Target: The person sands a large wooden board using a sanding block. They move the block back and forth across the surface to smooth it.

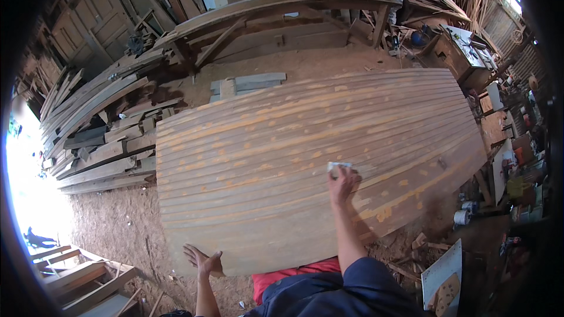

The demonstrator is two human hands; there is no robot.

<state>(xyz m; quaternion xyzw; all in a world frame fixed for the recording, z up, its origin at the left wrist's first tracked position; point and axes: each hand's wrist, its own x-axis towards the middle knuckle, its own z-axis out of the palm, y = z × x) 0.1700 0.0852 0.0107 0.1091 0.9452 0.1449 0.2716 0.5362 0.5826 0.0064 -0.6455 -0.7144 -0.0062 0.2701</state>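
Before me lies a large wooden panel (282, 176) of narrow grooved boards, with yellow-orange filler patches scattered over its face. My right hand (343, 187) grips a small pale pad (339, 164) against the boards, right of the middle. Whether the pad is folded abrasive paper or a block, I cannot tell. With fingers spread, my left hand (203, 260) rests at the panel's near left corner and holds nothing. Red cloth (282, 278) shows between my dark blue clothing and the near edge.
Stacked planks and offcuts (119, 141) crowd the left side. A long wooden bench (282, 2) stands beyond the panel. To the right are a small tool-strewn table (467, 46) and a white board (443, 277). A slatted wooden frame (83, 277) sits at lower left on the dirt floor.
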